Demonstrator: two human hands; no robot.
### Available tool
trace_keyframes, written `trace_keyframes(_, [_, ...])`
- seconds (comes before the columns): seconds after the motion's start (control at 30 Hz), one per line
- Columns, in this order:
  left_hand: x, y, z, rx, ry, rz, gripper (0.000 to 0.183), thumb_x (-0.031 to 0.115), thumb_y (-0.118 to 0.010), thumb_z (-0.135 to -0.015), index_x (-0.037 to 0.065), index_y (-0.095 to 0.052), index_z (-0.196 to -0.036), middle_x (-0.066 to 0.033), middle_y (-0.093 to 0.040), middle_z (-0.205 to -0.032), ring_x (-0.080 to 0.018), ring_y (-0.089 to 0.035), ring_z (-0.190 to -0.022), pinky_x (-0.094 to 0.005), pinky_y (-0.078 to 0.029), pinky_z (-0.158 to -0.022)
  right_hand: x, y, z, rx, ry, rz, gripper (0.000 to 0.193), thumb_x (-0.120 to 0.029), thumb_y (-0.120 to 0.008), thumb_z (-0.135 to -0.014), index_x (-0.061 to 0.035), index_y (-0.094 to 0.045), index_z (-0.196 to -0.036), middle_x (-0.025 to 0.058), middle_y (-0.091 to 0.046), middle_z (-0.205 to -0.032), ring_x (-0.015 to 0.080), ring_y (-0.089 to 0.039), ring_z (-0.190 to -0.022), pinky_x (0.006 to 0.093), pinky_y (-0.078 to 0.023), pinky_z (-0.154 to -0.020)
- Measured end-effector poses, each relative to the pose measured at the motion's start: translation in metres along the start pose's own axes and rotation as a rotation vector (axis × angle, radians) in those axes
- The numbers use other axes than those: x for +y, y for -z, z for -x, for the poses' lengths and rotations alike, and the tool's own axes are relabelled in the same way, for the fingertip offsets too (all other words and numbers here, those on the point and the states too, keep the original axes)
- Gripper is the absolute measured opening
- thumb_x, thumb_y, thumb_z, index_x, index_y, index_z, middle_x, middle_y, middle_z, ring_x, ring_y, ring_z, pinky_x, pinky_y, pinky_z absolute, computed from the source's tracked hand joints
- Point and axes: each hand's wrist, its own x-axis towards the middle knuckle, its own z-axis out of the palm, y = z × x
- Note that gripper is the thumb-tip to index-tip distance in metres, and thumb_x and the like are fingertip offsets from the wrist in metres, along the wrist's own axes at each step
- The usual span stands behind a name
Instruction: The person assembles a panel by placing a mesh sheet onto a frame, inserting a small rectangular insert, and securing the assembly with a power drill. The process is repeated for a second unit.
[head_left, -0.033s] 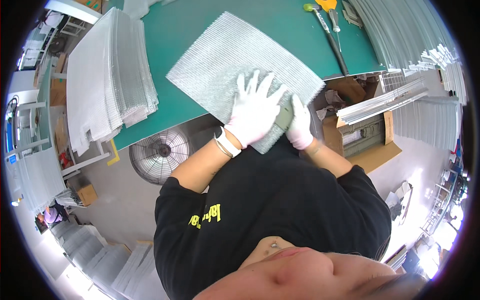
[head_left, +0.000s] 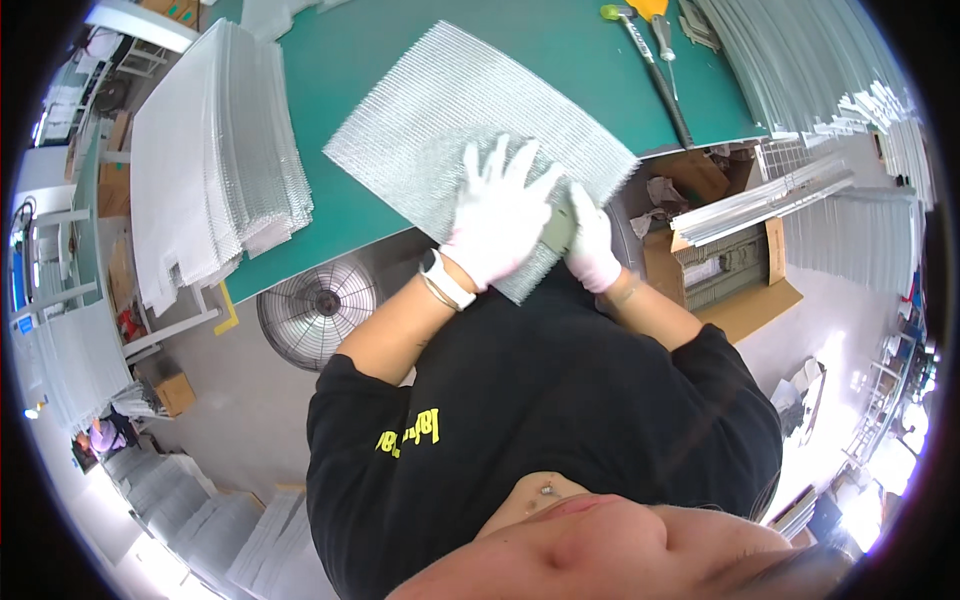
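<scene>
A silvery metal mesh sheet (head_left: 465, 95) lies at an angle on the green table, its near corner reaching past the edge toward my body. My left hand (head_left: 497, 215), in a white glove, rests flat on the near part of the sheet with its fingers spread. My right hand (head_left: 592, 245), also gloved, is closed at the sheet's right edge around a small grey-green flat block (head_left: 559, 232). This block sits against the mesh between both hands. The fingers of my right hand are partly hidden beneath.
To the left stands a stack of mesh sheets (head_left: 215, 150) on the green table (head_left: 340, 220). A hammer (head_left: 655, 80) and a screwdriver (head_left: 664, 45) lie at the far right, near stacked metal strips (head_left: 810, 60). Below are a fan (head_left: 325, 303) and an open carton (head_left: 755, 305).
The mesh sheet and both hands have shifted slightly to the left in the picture. My grip and the spread of my left fingers look the same.
</scene>
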Motion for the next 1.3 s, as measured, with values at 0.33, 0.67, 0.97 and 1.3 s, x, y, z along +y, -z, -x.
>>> trace_keyframes(0.33, [-0.076,0.037,-0.031,0.260,-0.058,-0.151,0.048,0.018,-0.060,-0.092,0.015,-0.059,-0.141,-0.0116,-0.052,-0.148,-0.0400,-0.041,-0.142,-0.0617,-0.020,-0.121,-0.062,0.102,-0.058,-0.393,0.235,1.669,0.039,-0.021,-0.059,-0.091,-0.0106,-0.068,-0.128,0.0170,-0.071,-0.119,0.0385,-0.064,-0.116,0.0454,-0.053,-0.097])
trace_keyframes(0.67, [0.007,-0.027,0.056,0.233,-0.381,0.525,0.031,0.006,-0.073,-0.080,0.005,-0.069,-0.111,-0.0137,-0.068,-0.118,-0.0318,-0.065,-0.110,-0.0483,-0.050,-0.099,-0.063,0.280,-0.103,-0.353,0.296,2.259,0.020,-0.009,-0.063,-0.088,-0.0130,-0.071,-0.106,0.0115,-0.071,-0.103,0.0324,-0.071,-0.100,0.0443,-0.057,-0.083])
trace_keyframes(0.97, [0.001,-0.056,0.082,0.005,-0.164,0.691,0.026,0.017,-0.069,-0.089,0.005,-0.069,-0.113,-0.0103,-0.069,-0.121,-0.0298,-0.064,-0.112,-0.0432,-0.049,-0.098,-0.049,0.272,-0.136,-0.524,0.171,2.313,0.012,-0.014,-0.063,-0.089,-0.0153,-0.074,-0.094,0.0096,-0.071,-0.103,0.0318,-0.072,-0.093,0.0451,-0.058,-0.081])
trace_keyframes(1.3, [0.033,-0.096,0.003,-0.085,0.014,1.131,0.037,0.023,-0.069,-0.094,0.001,-0.066,-0.123,-0.0140,-0.070,-0.122,-0.0255,-0.066,-0.115,-0.0369,-0.051,-0.100,-0.120,0.018,0.006,-0.751,1.064,1.668,0.003,-0.016,-0.065,-0.079,-0.0137,-0.063,-0.077,0.0077,-0.062,-0.074,0.0276,-0.067,-0.069,0.0421,-0.053,-0.065])
